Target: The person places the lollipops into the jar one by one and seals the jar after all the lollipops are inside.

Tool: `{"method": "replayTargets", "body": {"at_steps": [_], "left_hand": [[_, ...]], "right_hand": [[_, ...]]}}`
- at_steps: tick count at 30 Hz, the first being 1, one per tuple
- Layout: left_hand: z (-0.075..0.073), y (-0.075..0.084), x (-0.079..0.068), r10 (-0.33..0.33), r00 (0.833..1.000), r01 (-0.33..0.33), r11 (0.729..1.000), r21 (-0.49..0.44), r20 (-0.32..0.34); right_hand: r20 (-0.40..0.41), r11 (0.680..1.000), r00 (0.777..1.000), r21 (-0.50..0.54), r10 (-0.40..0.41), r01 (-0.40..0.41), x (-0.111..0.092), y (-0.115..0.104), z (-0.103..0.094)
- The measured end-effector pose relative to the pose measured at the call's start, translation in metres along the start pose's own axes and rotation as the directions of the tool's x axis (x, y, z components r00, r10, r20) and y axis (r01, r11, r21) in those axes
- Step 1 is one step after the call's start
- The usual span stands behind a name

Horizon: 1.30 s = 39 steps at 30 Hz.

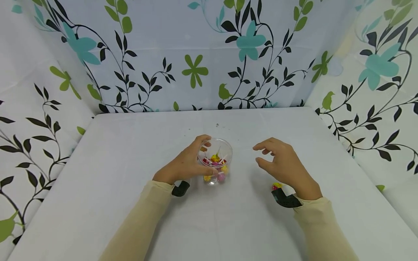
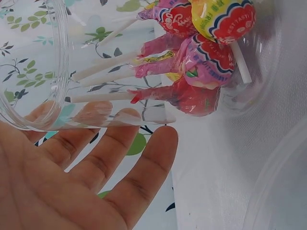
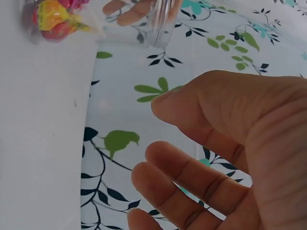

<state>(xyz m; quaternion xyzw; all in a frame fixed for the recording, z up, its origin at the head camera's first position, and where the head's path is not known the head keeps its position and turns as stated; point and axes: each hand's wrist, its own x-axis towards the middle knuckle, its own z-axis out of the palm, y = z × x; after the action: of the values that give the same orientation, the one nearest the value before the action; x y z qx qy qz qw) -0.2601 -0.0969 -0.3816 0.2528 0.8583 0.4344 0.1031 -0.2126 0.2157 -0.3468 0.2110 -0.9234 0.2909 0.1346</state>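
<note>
A clear plastic jar [image 1: 213, 152], open at the top, stands on the table with several wrapped lollipops [image 2: 206, 62] inside, most with sticks toward the mouth. My left hand [image 1: 187, 161] holds the jar from its left side, thumb across the front and fingers behind. In the left wrist view, its fingertips [image 2: 163, 143] lie along the jar wall. My right hand [image 1: 281, 159] hovers to the right, apart from the jar, fingers loosely bent and nothing between them. Below the right wrist, partly hidden, lies a wrapped yellow and red lollipop [image 1: 277, 186].
A white cloth covers the table [image 1: 130, 145]. Patterned curtains [image 1: 209, 54] with leaves and flowers enclose its back and both sides. Small dark specks [image 1: 217, 125] mark the cloth behind the jar. A clear curved rim [image 2: 268, 187] shows beside the left hand in the left wrist view.
</note>
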Motion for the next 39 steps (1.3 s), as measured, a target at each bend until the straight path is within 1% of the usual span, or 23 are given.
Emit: {"method": "replayTargets", "body": {"at_steps": [2,4,8,12,19,22,29,35,39], "left_hand": [[-0.001,-0.001,0.0,-0.002,1.0,0.002,1.0,-0.001,-0.006],[-0.002,-0.001,-0.001,-0.007,1.0,0.007,1.0,0.003,-0.008],[-0.003,-0.002,0.0,-0.011,1.0,0.011,1.0,0.006,-0.007],[-0.003,-0.003,0.001,-0.012,1.0,0.012,1.0,0.003,-0.008],[-0.003,-0.005,0.0,-0.005,1.0,0.005,1.0,-0.011,-0.005],[-0.003,-0.005,0.0,-0.008,1.0,0.008,1.0,-0.011,-0.006],[-0.001,-0.004,-0.001,-0.013,1.0,0.013,1.0,-0.009,-0.003],[0.0,-0.002,0.0,-0.006,1.0,0.006,1.0,-0.007,0.001],[0.0,-0.001,0.0,-0.014,1.0,0.014,1.0,-0.003,0.001]], "right_hand": [[0.042,0.999,0.998,-0.002,0.047,-0.047,-0.005,0.007,-0.001],[0.096,0.994,0.99,-0.005,0.105,-0.105,-0.011,0.014,-0.001],[0.198,0.979,0.959,-0.027,0.201,-0.2,-0.023,0.028,-0.002],[0.268,0.968,0.931,-0.037,0.249,-0.249,-0.033,0.041,-0.002],[0.373,0.954,0.883,-0.021,0.285,-0.299,-0.043,0.055,-0.005],[0.394,0.95,0.872,-0.007,0.289,-0.312,-0.044,0.057,-0.005],[0.413,0.94,0.851,-0.038,0.325,-0.34,-0.049,0.059,-0.007],[0.391,0.933,0.852,-0.059,0.348,-0.354,-0.056,0.063,-0.009],[0.387,0.932,0.853,-0.057,0.351,-0.357,-0.06,0.065,-0.012]]}}
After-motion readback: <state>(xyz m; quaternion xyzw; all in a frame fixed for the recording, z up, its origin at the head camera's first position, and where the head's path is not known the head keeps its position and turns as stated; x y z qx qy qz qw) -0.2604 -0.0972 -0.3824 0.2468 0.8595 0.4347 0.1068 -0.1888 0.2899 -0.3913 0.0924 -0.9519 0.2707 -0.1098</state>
